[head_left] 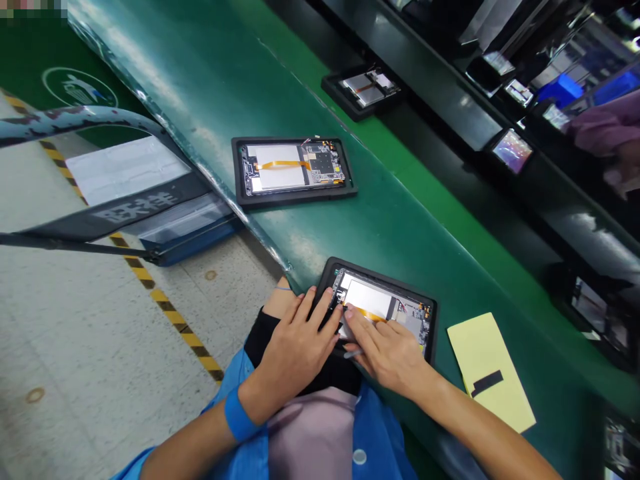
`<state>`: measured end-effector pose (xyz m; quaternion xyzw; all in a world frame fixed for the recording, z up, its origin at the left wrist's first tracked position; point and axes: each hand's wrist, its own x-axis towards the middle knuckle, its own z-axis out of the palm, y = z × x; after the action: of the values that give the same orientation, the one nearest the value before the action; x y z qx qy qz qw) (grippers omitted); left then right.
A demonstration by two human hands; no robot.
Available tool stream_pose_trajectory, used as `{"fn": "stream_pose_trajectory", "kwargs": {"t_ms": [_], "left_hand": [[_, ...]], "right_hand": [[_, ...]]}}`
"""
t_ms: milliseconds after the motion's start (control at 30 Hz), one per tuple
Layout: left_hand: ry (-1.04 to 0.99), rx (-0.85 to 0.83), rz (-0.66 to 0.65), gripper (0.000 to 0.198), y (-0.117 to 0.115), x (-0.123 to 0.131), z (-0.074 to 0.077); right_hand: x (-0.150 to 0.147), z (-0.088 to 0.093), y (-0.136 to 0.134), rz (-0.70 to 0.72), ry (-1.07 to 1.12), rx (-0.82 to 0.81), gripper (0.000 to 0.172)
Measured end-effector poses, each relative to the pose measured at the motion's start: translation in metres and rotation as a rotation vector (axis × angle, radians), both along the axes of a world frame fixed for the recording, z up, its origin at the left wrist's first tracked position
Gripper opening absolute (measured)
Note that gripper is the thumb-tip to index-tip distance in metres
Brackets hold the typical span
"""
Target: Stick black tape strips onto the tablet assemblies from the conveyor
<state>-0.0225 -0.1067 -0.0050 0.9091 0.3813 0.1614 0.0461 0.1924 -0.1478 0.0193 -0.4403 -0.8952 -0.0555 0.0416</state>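
Note:
An opened tablet (367, 297), its battery, circuit board and orange ribbon cable (370, 313) exposed, lies in a black foam tray (334, 265) at the table's front edge. My left hand (300, 340), wearing a blue wristband, rests with flat, parted fingers over the tray's left end. At the cable's left end, the index finger of my right hand (387, 347) presses down. The other right fingers curl under, and a thin grey tool (353, 354) sticks out below them; its kind is mostly hidden.
Another opened tablet (280, 167) sits in a black tray farther left on the green table (395, 220). Right of my hands lies a yellow paper pad (493, 367) with a black strip. More trayed devices (367, 90) stand along the line behind. A person's sleeve (607, 123) shows at right.

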Motion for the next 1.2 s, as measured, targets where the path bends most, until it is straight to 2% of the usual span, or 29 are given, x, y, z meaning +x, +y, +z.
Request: {"fn": "stream_pose_trajectory", "kwargs": {"t_ms": [400, 633, 933, 1200], "left_hand": [[0.001, 0.012, -0.007, 0.039, -0.001, -0.001, 0.000], [-0.011, -0.014, -0.021, 0.041, -0.004, -0.004, -0.003], [-0.036, -0.047, -0.011, 0.044, -0.004, -0.005, -0.004], [-0.037, -0.057, -0.004, 0.044, -0.004, -0.003, -0.005]], "right_hand": [[-0.001, 0.001, -0.003, 0.043, -0.009, -0.027, 0.051], [0.005, 0.004, 0.003, 0.080, 0.010, -0.057, 0.045], [0.016, 0.009, 0.018, 0.093, 0.082, -0.106, 0.063], [0.013, 0.010, 0.014, 0.100, 0.022, -0.124, 0.070]]}}
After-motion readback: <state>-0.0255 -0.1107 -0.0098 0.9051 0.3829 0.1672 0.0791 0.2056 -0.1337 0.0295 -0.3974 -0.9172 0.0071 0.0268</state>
